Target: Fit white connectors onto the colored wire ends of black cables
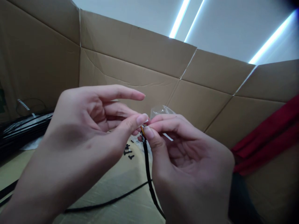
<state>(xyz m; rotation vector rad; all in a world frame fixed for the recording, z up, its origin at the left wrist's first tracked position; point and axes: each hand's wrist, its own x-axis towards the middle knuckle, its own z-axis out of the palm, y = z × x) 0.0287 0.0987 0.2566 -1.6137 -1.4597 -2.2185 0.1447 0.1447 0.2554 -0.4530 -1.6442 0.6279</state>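
My right hand [184,152] pinches the end of a black sleeved cable [147,165] between thumb and index finger. Thin orange and yellow wires [142,130] show at that end, partly hidden by my fingers. My left hand [79,133] is raised beside it, its thumb tip against the wire end and its index finger extended above. I cannot tell whether the left thumb grips anything. Below my hands, several small black screws [127,151] lie on a flattened cardboard sheet [116,193]. The cable hangs down past my right palm.
Cardboard walls [130,56] rise behind the hands. A transparent plastic bag [161,111] stands behind my fingers. A bundle of black cables [23,130] lies at left, red cloth [263,140] hangs at right, and another black cable [105,203] crosses the cardboard.
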